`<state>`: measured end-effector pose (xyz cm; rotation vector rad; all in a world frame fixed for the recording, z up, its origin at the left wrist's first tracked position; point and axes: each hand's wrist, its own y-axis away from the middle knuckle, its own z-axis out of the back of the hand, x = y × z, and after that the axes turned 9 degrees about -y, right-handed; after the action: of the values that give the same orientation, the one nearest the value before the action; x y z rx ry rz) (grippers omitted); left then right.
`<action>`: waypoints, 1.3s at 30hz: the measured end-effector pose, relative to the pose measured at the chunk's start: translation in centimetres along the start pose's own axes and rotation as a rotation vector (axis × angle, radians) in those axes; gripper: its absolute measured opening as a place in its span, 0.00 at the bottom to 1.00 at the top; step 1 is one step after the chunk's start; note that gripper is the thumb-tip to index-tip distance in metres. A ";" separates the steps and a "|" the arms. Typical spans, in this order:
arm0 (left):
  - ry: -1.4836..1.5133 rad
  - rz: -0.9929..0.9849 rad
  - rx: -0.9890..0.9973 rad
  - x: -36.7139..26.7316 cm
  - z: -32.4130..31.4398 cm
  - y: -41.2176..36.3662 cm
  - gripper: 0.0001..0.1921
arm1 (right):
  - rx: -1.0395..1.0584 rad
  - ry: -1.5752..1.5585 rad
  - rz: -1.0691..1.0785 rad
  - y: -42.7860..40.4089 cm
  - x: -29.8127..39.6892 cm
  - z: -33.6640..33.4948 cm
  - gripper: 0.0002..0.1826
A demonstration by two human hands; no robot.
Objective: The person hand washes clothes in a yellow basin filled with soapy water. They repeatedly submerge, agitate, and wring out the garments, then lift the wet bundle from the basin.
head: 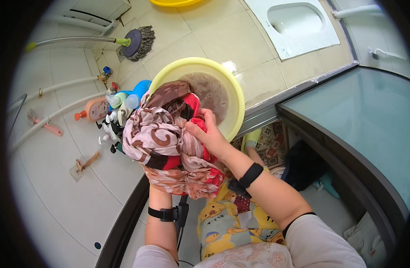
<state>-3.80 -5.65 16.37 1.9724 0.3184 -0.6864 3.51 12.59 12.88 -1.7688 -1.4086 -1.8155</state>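
A large bundle of crumpled cloth [158,134], patterned in pink, brown, red and orange, is bunched up over the near left side of a yellow plastic basin [236,124]. My right hand [206,132] grips a red and pale pink fold at the bundle's right side, thumb on top. From below, my left forearm [160,201] runs under the cloth; the bundle rests on that arm, and the left hand itself is hidden. Murky brownish, foamy water [211,92] shows in the basin past the cloth.
Pump bottles, among them an orange one [98,109], crowd the basin's left side. A mop [138,43] leans at the upper left, near pipes with valves. A squat toilet [295,26] lies at upper right. A dark-framed glass door [352,110] stands at right, beside a floor track.
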 end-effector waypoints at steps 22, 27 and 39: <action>-0.083 -0.043 -0.076 1.2 0.5 1.0 0.22 | -0.031 -0.385 -0.048 -0.6 -2.5 -3.0 0.14; -0.131 -0.018 -0.060 0.4 1.1 1.1 0.21 | -0.050 -0.366 -0.086 -0.3 -2.4 -3.1 0.12; -0.348 0.088 0.041 -3.2 2.4 0.6 0.20 | 0.029 -0.476 -0.142 1.4 -1.4 -3.4 0.11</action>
<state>-6.87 -7.81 17.78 1.8515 0.0062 -0.9660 2.67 8.72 12.98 -2.2375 -1.7549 -1.4791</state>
